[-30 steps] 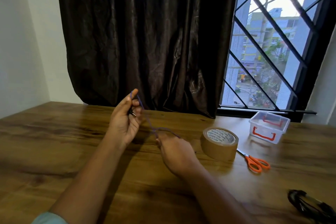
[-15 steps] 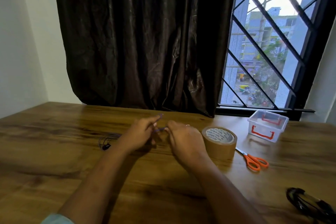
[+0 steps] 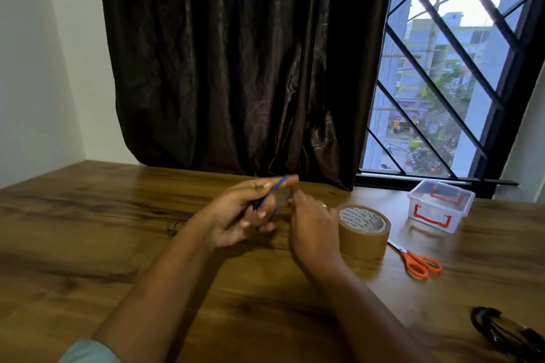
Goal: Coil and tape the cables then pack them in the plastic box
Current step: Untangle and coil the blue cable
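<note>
My left hand [image 3: 240,215] holds a thin blue cable [image 3: 272,193] looped over its raised forefinger, above the middle of the wooden table [image 3: 88,244]. My right hand [image 3: 314,228] is close beside it on the right and pinches the same cable near the fingertips. A roll of brown tape [image 3: 363,231] lies flat just right of my right hand. The clear plastic box [image 3: 439,205] with red handles stands at the back right. A thin black cable [image 3: 174,227] lies on the table left of my left hand. A black coiled cable [image 3: 501,331] lies at the front right.
Orange-handled scissors [image 3: 415,262] lie right of the tape roll. A dark curtain [image 3: 236,68] and a barred window [image 3: 457,82] stand behind the table's far edge.
A second ago my hands were apart with the blue cable stretched between them. They came together low over the table, and now my left forefinger lifts the cable into a loop.
</note>
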Motion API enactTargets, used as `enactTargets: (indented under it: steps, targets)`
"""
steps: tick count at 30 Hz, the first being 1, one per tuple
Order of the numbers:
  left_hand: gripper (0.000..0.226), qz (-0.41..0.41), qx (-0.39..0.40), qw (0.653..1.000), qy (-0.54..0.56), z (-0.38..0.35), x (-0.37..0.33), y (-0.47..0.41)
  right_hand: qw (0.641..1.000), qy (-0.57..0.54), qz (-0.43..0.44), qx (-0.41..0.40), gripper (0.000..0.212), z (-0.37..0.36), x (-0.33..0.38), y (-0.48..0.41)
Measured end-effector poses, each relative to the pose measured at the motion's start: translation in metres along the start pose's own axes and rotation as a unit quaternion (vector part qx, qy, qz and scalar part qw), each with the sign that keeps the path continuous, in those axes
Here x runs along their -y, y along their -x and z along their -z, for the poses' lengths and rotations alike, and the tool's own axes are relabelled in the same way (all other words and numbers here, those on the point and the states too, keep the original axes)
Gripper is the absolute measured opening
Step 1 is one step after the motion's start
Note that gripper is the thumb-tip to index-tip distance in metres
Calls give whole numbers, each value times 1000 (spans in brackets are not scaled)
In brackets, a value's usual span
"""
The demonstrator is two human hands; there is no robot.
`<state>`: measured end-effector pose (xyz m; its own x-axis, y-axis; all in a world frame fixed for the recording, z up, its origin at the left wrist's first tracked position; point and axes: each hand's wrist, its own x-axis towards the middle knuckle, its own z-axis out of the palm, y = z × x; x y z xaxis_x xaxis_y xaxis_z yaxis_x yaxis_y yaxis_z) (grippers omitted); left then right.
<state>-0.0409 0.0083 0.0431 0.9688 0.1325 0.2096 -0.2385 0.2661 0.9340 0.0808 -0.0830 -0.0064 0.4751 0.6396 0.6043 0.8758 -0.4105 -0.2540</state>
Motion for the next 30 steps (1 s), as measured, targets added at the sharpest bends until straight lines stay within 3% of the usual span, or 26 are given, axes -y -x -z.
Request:
enactTargets:
  steps: [3, 6, 10, 12, 15, 16, 17, 18, 20, 22, 25, 30]
  targets:
    - [43, -89, -62, 994, 32, -2, 5, -10, 995, -9, 34, 91, 31, -6, 9, 6]
    - [39, -134, -148, 980, 15, 8, 9, -16, 986, -65, 83, 132, 30, -6, 18, 9]
    - [51, -161, -278, 937, -138, 27, 11, -17, 979, -100, 109, 141, 20, -4, 24, 10]
    - [52, -183, -322, 881, -295, 33, 14, -15, 980, -87, 129, 126, 19, -3, 22, 11]
    - [54, -161, -337, 727, -576, 50, 17, -9, 984, -81, 143, 74, 25, 1, 15, 8]
    - [55, -149, -315, 710, -613, 53, 17, -6, 985, -78, 143, 54, 26, 3, 14, 7]
    - [54, -135, -285, 726, -612, 54, 17, -5, 987, -66, 141, 28, 27, 4, 12, 5]
    - [52, -108, -250, 767, -581, 50, 18, -6, 990, -48, 134, -5, 27, 5, 11, 3]
    - [40, -35, -169, 883, -436, 33, 21, -11, 992, -23, 89, -87, 24, 8, 6, 0]
    - [33, -10, -118, 943, -312, 18, 25, -19, 988, -54, 24, -141, 22, 12, 1, -2]
    - [34, -9, -74, 978, -195, 4, 24, -21, 982, -90, -23, -162, 22, 14, -2, -2]
    - [36, 31, -35, 996, -76, 3, 11, -8, 987, -84, -30, -130, 17, 8, -5, -2]
